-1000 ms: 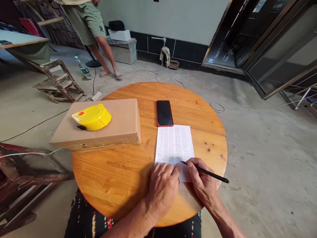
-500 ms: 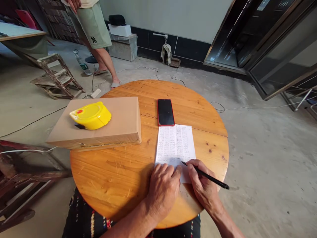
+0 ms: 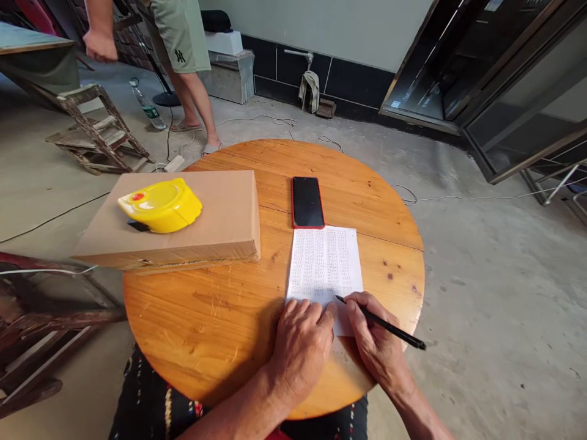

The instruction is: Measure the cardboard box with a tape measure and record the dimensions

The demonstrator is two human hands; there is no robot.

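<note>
A white sheet of paper (image 3: 323, 260) lies on the round wooden table (image 3: 215, 318), covered in rows of small handwritten characters. My right hand (image 3: 376, 336) grips a black pen (image 3: 394, 330), its tip at the lower part of the writing. Resting on the paper's lower left edge, my left hand (image 3: 305, 336) lies palm down with its fingers loosely bent and holds nothing. A black phone (image 3: 307, 201) in a red case touches the sheet's top edge.
On the table's left stands a cardboard box (image 3: 224, 214) with a yellow tape measure (image 3: 167, 205) on top. Beyond are a person in shorts (image 3: 183, 43), a small wooden chair (image 3: 103, 131), a water bottle (image 3: 149, 110) and cables on the floor.
The view has shifted slightly. The other person's arm now hangs lower, out to the left. My hands, the pen and the paper keep nearly the same places.
</note>
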